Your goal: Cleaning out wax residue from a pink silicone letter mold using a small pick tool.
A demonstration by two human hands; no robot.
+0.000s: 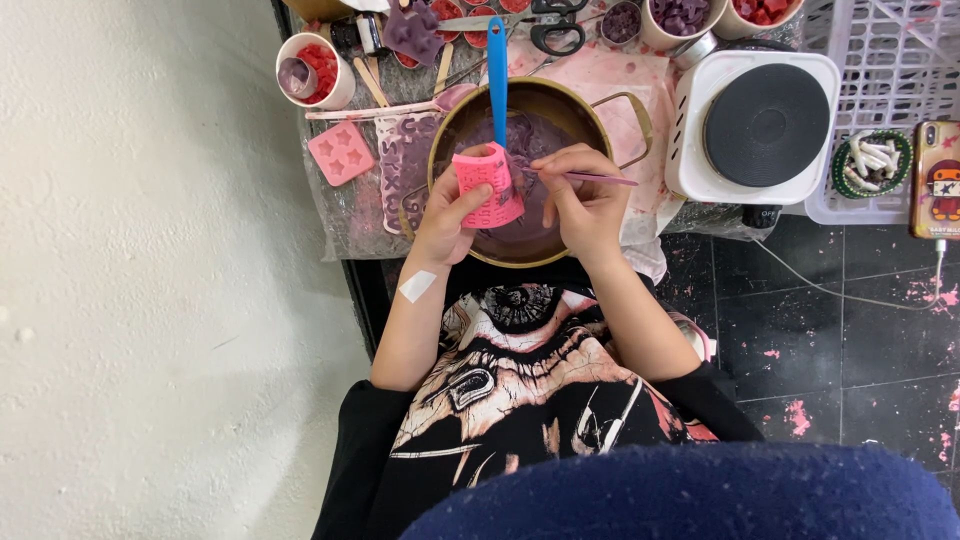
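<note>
Pink silicone mould (488, 186), bent into a curve, sits in the left hand (447, 213), whose fingers wrap round its back with the thumb across the front, so the flexed face opens toward the other hand. It is held right over a brass-coloured pot (462, 115) with purple wax inside, probably so that whatever comes loose drops back into the pot rather than onto the table. The right hand (585, 196) is closed narrowly around a thin pink stick (600, 178), pinched like a pen, with its tip pointing at the edge of the mould; the far end sticks out to the right. A blue spatula (497, 65) leans upright in the pot behind the mould, its handle toward the far rim. Just left of the pot lie a small pink star mould (341, 152) and a longer purple-stained mould (404, 160), flat on a plastic-covered surface. A white cup (331, 95) with red pieces stands further back, and black-handled scissors (556, 32) lie beyond the pot. To the right stands a white hotplate (764, 128), its black disc bare, and a phone (936, 180) lies at the far right, well apart from the work. A white plaster (417, 286) is stuck on the left forearm.
</note>
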